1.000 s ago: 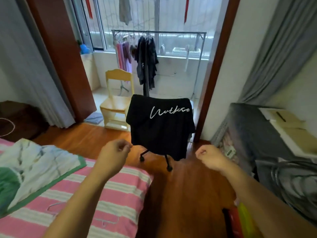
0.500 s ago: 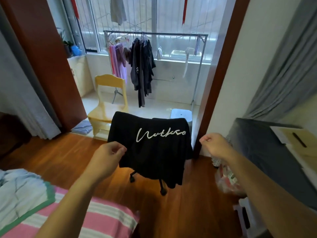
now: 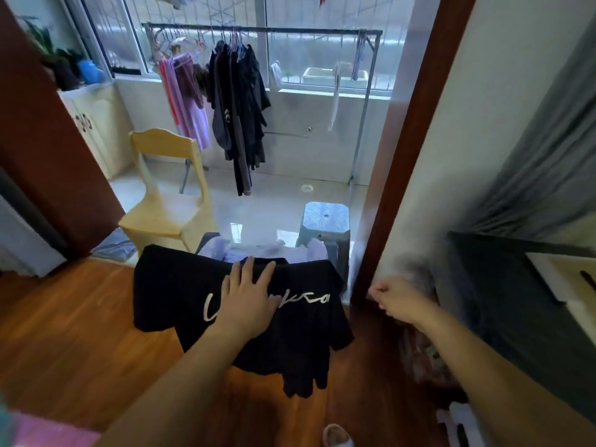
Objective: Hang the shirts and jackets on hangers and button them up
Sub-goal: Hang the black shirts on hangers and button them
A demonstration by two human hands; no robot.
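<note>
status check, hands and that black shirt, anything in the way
Left hand flat on the black shirt draped over the chair back. Right hand curled, empty, off to the side. Pale clothes piled behind the shirt; nothing blocking.

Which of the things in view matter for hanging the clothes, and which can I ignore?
Job: black shirt under the left hand; pale clothes behind it; rack with hung garments and spare hangers.

Ignore: wooden chair, stool, plant, cabinet, curtain.

left hand (image 3: 248,301) hiding shirt lettering (image 3: 309,300) (middle letters), chair beneath unseen
</note>
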